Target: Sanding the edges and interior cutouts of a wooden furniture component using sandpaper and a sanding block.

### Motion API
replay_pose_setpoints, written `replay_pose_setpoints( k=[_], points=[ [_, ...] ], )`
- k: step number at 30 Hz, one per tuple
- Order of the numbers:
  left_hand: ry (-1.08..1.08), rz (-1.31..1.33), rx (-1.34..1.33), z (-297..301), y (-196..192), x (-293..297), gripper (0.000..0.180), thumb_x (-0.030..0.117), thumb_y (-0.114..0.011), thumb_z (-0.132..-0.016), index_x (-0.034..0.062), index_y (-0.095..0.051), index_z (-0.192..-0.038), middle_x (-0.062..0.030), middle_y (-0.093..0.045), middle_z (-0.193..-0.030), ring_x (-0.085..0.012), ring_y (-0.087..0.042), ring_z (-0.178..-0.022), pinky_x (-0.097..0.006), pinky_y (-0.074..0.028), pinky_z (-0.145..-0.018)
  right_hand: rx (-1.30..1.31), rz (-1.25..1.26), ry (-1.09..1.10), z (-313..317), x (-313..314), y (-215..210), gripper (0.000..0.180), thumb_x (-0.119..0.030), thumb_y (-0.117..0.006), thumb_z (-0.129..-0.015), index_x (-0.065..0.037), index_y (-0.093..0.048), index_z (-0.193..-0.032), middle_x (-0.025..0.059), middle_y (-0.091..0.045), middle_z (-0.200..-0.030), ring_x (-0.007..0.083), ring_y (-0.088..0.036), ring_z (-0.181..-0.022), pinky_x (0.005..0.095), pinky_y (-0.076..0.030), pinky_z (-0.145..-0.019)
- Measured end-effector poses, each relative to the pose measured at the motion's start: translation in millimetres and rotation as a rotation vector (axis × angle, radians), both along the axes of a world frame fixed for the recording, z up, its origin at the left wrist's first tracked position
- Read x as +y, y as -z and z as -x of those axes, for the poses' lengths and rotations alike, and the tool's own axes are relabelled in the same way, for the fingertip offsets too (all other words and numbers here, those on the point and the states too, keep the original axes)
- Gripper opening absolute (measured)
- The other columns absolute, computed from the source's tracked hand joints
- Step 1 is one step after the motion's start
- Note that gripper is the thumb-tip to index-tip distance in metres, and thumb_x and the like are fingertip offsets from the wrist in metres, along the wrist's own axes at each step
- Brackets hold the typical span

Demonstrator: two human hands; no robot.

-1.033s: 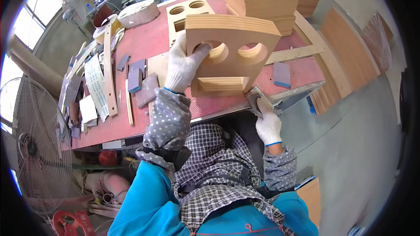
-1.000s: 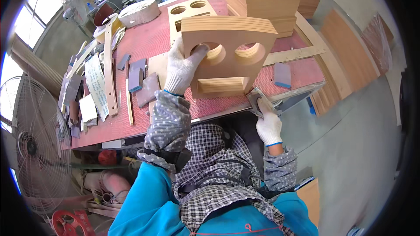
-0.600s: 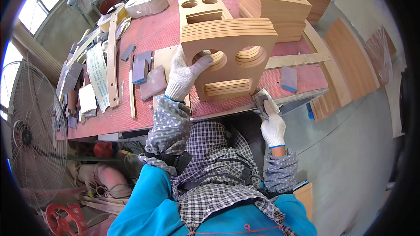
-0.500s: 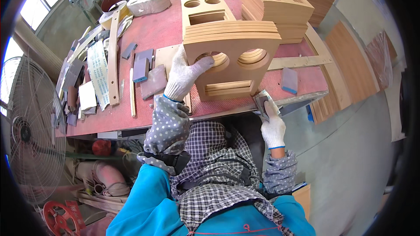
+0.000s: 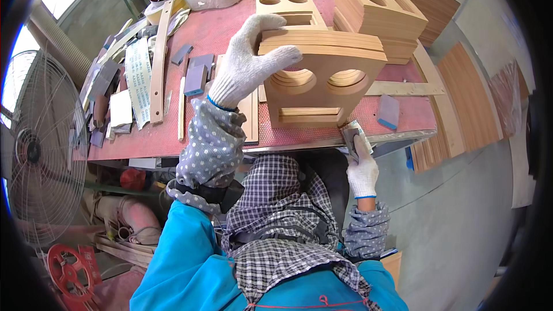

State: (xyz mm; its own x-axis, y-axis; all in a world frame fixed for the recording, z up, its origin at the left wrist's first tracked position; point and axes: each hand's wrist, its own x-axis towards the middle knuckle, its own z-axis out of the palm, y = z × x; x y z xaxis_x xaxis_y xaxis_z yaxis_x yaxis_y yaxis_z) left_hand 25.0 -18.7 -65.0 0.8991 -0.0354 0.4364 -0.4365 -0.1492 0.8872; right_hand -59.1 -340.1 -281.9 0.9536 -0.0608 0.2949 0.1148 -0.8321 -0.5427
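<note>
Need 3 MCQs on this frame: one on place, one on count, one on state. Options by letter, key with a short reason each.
1. Where is the left hand?
A. on the top edge of the upright wooden panel stack
B. on the fan
C. flat on the red tabletop

2. How many round holes show in the front face of the held stack?
A. one
B. two
C. four

3. How does the right hand stand?
A. open and empty
B. closed on a sanding block at the stack's lower right corner
C. resting on the blue jacket

Key: 1 A, the glove wraps over the stack's top left edge. 2 B, two holes side by side above a slot. 3 B, the fingers grip the grey block against the corner.
</note>
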Motion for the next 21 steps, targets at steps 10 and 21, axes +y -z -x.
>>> replay_pose_setpoints(
  k=[10, 21],
  points=[
    [-0.008, 0.073, 0.031, -0.5, 2.0, -10.0, 0.039, 0.022, -0.077, -0.093, 0.0020, -0.063, -0.124, -0.0054, -0.067, -0.114, -0.0111, -0.064, -0.101, -0.027, -0.055, -0.089, 0.275, -1.019, 0.004, -44.8, -3.3, -62.1, 0.032, -0.002, -0.051, -0.097, 0.000, -0.063, -0.127, 0.0024, -0.056, -0.073, 0.0121, -0.055, -0.048, 0.0298, -0.044, -0.044],
    [-0.076, 0.058, -0.033, -2.9, 3.6, 3.6, 0.035, 0.019, -0.079, -0.091, 0.0009, -0.067, -0.120, -0.0055, -0.069, -0.111, -0.0111, -0.065, -0.102, -0.028, -0.056, -0.090, 0.438, -0.985, -0.141, -90.4, 45.0, -42.9, 0.033, 0.002, -0.053, -0.096, 0.003, -0.067, -0.126, 0.0098, -0.072, -0.094, 0.0116, -0.059, -0.053, 0.0258, -0.046, -0.051]
  ],
)
